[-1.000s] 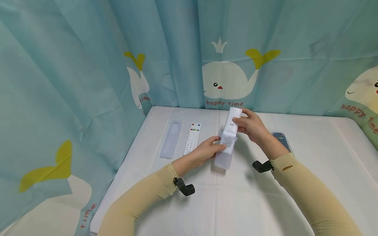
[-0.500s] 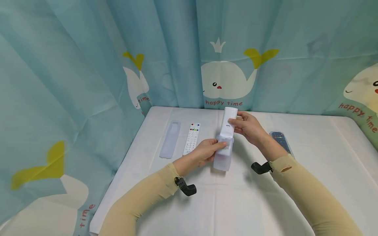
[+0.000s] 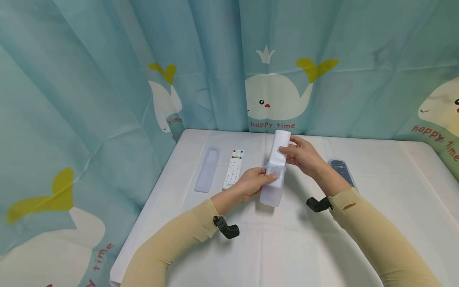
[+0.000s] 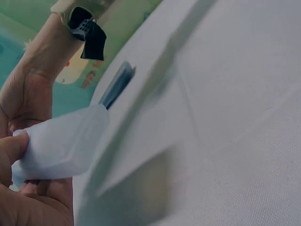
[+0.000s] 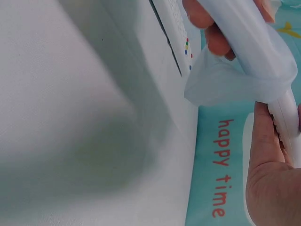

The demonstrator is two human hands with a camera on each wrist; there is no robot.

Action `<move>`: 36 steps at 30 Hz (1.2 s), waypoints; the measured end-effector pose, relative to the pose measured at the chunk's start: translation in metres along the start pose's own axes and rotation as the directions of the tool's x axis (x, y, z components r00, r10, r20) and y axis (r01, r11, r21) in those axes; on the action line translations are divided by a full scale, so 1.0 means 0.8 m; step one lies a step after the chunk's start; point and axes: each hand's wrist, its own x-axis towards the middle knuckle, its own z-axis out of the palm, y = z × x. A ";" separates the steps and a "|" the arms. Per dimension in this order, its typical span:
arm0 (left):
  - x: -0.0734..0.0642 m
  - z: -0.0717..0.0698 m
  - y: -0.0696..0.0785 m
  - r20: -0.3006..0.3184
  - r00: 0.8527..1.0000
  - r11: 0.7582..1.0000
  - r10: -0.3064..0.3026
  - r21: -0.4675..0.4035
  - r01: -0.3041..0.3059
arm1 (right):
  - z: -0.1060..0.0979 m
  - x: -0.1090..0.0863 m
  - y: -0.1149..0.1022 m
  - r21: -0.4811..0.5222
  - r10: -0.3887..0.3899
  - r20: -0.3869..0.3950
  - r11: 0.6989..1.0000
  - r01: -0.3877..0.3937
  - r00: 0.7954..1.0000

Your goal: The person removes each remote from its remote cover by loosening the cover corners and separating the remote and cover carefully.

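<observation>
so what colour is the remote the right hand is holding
White; the remote in the right hand shows best in the head view.

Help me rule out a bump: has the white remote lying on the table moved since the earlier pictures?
No; the white remote lies at the same place and angle against the far edge of the table.

middle whale (image 3: 277,97): red "happy time" below, on the curtain (image 3: 215,59);
right whale (image 3: 439,105): "happy time", slanting;
small left whale (image 3: 163,101): "time";
lower left whale (image 3: 50,255): "time";
flat-lying white remote (image 3: 233,169): key markings too small to read
</observation>
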 end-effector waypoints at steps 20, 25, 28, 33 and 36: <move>-0.005 0.001 -0.008 0.045 0.999 0.999 0.011 0.036 -0.012 | -0.009 0.007 -0.007 0.004 0.004 0.001 1.000 -0.004 1.000; -0.005 0.001 -0.010 0.053 0.998 1.000 0.019 0.018 -0.020 | -0.011 0.008 -0.009 0.021 -0.001 -0.003 1.000 0.001 1.000; -0.006 0.001 -0.011 0.055 0.998 1.000 0.024 0.012 -0.024 | -0.012 0.008 -0.009 0.027 0.002 -0.011 1.000 -0.001 1.000; -0.006 0.002 -0.013 0.054 0.998 1.000 0.017 -0.002 -0.017 | -0.013 0.008 -0.011 0.018 0.010 -0.025 1.000 -0.010 1.000; -0.006 0.003 -0.014 0.055 0.998 1.000 0.013 -0.009 -0.012 | -0.013 0.008 -0.011 0.017 0.011 -0.030 1.000 -0.010 0.999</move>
